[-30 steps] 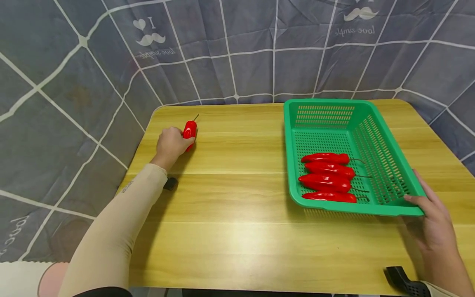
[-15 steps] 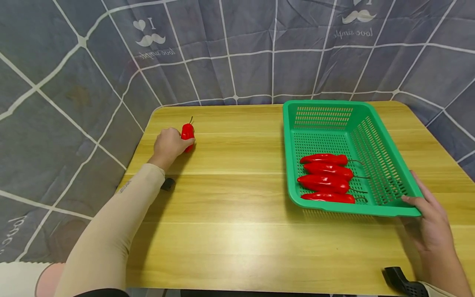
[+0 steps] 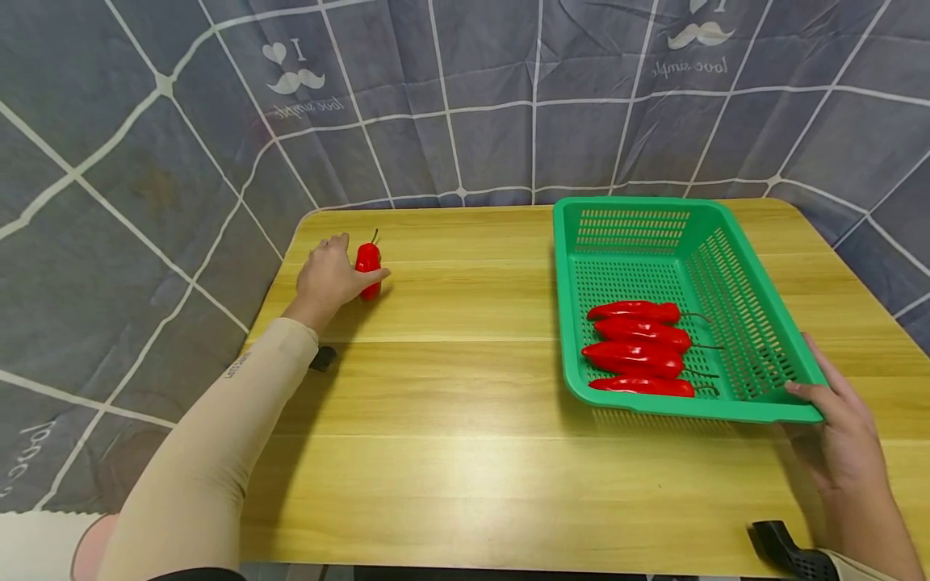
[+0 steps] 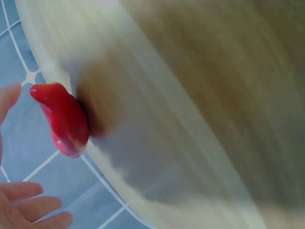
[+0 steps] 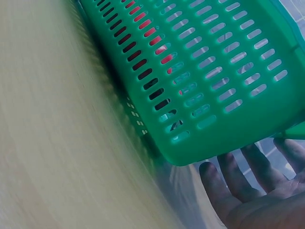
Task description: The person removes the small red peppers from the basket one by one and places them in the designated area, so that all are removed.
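Note:
A single red pepper (image 3: 368, 266) lies on the table at the far left, its stem pointing to the back. My left hand (image 3: 330, 273) is around it with thumb and fingers spread apart; the left wrist view shows a gap between the red pepper (image 4: 64, 119) and the fingers (image 4: 35, 205). On the right, my right hand (image 3: 846, 428) holds the near right corner of a green plastic basket (image 3: 690, 411), thumb over the rim and fingers along the outside. Several red peppers (image 3: 643, 359) lie side by side in the basket, stems to the right.
The wooden table (image 3: 465, 387) spreads between the lone pepper and the basket. A grey curtain with white lines (image 3: 494, 145) hangs behind and to the left of it. Black wrist mounts (image 3: 788, 549) sit at both wrists.
My left hand has let go of the pepper: its fingers have spread and drawn slightly left. The pepper has been set with its stem more upright in view. The right hand stays on the basket.

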Motion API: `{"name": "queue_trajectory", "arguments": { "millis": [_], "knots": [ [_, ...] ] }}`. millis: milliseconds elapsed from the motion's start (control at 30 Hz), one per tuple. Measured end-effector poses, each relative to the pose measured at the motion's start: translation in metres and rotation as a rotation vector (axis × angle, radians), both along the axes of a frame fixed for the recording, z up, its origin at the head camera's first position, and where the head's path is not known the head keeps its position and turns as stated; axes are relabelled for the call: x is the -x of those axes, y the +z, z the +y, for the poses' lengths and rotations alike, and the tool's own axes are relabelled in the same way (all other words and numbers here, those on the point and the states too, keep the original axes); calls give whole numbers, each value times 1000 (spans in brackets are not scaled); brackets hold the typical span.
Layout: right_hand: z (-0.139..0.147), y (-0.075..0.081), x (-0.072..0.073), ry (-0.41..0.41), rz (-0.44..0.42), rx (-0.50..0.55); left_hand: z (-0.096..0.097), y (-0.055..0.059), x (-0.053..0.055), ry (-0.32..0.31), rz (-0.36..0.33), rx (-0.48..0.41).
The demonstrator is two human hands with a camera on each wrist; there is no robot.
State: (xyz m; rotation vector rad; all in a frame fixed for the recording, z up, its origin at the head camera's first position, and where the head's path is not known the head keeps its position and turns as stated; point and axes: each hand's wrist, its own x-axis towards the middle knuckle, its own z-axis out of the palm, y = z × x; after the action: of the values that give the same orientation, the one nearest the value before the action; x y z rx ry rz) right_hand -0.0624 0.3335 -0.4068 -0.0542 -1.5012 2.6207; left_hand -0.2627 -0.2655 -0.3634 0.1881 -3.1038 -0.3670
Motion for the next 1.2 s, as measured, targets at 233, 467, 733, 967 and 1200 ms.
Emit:
{"name": "queue_trajectory", "arguments": {
  "millis": [233,467,733,967,1200],
  "knots": [
    [1,0,1,8,4,26,7,8,0,-81,14,16],
    [4,-1,1,-5,-5,20,30,24,-2,-187,88,60],
    [3,0,1,2,-5,33,41,29,-1,-225,134,88],
    [2,0,1,16,-9,32,50,33,0,-257,162,101],
    [1,0,1,3,-15,22,74,40,5,-353,240,90]
  ]
}}
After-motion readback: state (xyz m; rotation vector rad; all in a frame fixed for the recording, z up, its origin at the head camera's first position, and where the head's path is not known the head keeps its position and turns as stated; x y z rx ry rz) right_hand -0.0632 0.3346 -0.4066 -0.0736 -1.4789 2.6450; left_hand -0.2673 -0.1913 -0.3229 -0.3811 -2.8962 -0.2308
